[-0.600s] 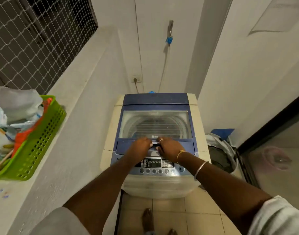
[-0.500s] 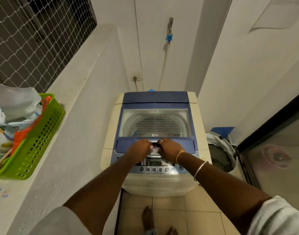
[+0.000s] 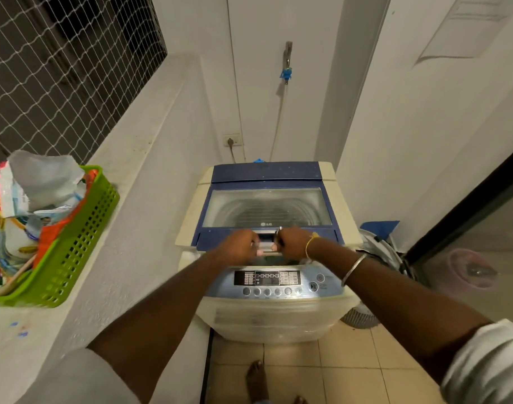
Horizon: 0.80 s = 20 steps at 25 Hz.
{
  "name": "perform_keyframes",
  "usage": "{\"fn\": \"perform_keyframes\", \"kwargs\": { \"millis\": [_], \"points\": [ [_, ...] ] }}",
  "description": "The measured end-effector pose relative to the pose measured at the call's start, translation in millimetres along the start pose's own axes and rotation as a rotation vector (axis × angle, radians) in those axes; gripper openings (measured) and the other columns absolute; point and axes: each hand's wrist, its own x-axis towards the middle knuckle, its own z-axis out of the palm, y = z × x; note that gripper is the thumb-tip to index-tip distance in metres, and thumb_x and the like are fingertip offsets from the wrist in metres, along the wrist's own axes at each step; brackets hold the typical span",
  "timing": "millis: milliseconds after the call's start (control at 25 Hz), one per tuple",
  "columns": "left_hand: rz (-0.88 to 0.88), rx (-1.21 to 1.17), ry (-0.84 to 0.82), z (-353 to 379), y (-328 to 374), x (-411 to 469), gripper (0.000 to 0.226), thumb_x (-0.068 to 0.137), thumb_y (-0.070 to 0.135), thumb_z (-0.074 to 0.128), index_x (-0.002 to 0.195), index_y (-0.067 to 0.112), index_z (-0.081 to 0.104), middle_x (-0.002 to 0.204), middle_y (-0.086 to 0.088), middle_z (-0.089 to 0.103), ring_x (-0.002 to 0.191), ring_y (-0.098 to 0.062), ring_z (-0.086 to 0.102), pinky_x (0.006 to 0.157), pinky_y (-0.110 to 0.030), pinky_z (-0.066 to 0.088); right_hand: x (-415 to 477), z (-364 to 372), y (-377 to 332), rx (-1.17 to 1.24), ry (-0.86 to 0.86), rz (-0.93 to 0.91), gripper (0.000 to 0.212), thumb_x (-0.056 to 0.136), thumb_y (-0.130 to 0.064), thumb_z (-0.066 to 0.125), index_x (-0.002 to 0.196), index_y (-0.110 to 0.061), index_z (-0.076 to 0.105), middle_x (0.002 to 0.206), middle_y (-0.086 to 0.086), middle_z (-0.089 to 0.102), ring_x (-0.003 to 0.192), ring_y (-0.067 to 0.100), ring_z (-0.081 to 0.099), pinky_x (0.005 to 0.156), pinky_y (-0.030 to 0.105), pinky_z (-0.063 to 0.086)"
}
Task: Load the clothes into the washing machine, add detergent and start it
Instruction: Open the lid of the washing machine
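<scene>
On the ledge at the far left a green basket (image 3: 74, 258) is set, stuffed with crumpled packets (image 3: 42, 182); no label can be read on them. Right of it, in the middle of the narrow space, the washing machine (image 3: 272, 319) is stood against the back wall. Its lid (image 3: 267, 205) lies low over the drum, whose ribbed wall is seen through the clear pane.

The left hand (image 3: 239, 247) is curled on the near edge of the lid at the recessed handle (image 3: 267, 239). The right hand (image 3: 293, 243) is clamped on the same handle from the other side, so the two hands are nearly touching. Below them the control panel (image 3: 267, 278) is left untouched, with the start button (image 3: 313, 286) at its right end. Farther right, beside the machine, a heap of pale cloth (image 3: 377, 252) is glimpsed; it may be the clothes, though the corner is too cramped to be sure.

Opening the lid is judged to be the step in hand, with nothing yet loaded and no detergent added. Next, the lid must be swung up and back until it is held open by itself, so that both hands are freed for the clothes.
</scene>
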Motion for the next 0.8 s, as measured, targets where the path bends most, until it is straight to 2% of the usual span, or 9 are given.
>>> {"fn": "perform_keyframes", "kwargs": {
  "millis": [120,280,360,440,560,680,800],
  "points": [
    [-0.021,-0.022,0.070,-51,18,2,0.006,0.086,0.018,0.072,0.089,0.013,0.072,0.093,-0.001,0.068,0.089,-0.017,0.064,0.085,-0.032,0.054,0,-56,-9,0.036,0.033,-0.027,0.027,0.095,-0.032,0.058,0.108,-0.009,0.064,0.099,0.008,0.065,0.092,0.022,0.059,0.085,0.032,0.048],
    [0.030,-0.002,0.211,-116,35,15,0.015,0.083,0.018,0.073,0.098,0.016,0.074,0.101,0.004,0.068,0.092,-0.012,0.061,0.082,-0.027,0.052,11,-125,-14,0.019,0.116,-0.027,0.028,0.091,-0.036,0.062,0.108,-0.014,0.064,0.101,0.004,0.066,0.094,0.019,0.059,0.090,0.035,0.047],
    [0.050,0.042,0.283,-139,37,28,0.018,0.084,0.024,0.072,0.101,0.018,0.074,0.101,0.005,0.067,0.090,-0.011,0.060,0.079,-0.024,0.049,20,-148,-14,-0.026,0.199,-0.021,0.030,0.092,-0.036,0.063,0.110,-0.012,0.063,0.101,0.006,0.065,0.094,0.021,0.060,0.086,0.033,0.048],
    [0.093,0.088,0.342,-151,35,46,0.025,0.084,0.029,0.074,0.105,0.016,0.074,0.099,0.000,0.069,0.086,-0.015,0.062,0.075,-0.027,0.050,29,-162,-13,-0.104,0.282,-0.023,0.031,0.091,-0.035,0.065,0.111,-0.011,0.064,0.100,0.008,0.065,0.093,0.025,0.062,0.080,0.032,0.049],
    [0.148,0.061,0.439,-155,29,70,0.029,0.081,0.029,0.078,0.105,0.013,0.074,0.098,-0.007,0.073,0.083,-0.019,0.064,0.069,-0.027,0.048,48,-170,-7,-0.185,0.392,-0.042,0.019,0.090,-0.025,0.064,0.104,-0.013,0.067,0.097,0.007,0.068,0.086,0.025,0.062,0.072,0.031,0.046],
    [0.145,0.030,0.537,-156,26,95,0.033,0.079,0.028,0.080,0.109,0.017,0.073,0.104,-0.004,0.073,0.090,-0.020,0.066,0.077,-0.031,0.053,70,-172,4,-0.191,0.502,-0.029,0.013,0.088,-0.018,0.064,0.101,-0.018,0.068,0.090,0.003,0.066,0.081,0.022,0.060,0.069,0.028,0.041],
    [0.111,0.053,0.563,-151,17,122,0.035,0.084,0.022,0.076,0.118,0.017,0.070,0.116,-0.003,0.067,0.102,-0.023,0.064,0.088,-0.039,0.055,91,-171,14,-0.284,0.568,-0.016,0.015,0.087,-0.017,0.067,0.102,-0.021,0.067,0.092,0.003,0.069,0.086,0.025,0.065,0.070,0.030,0.048]
  ]
}}
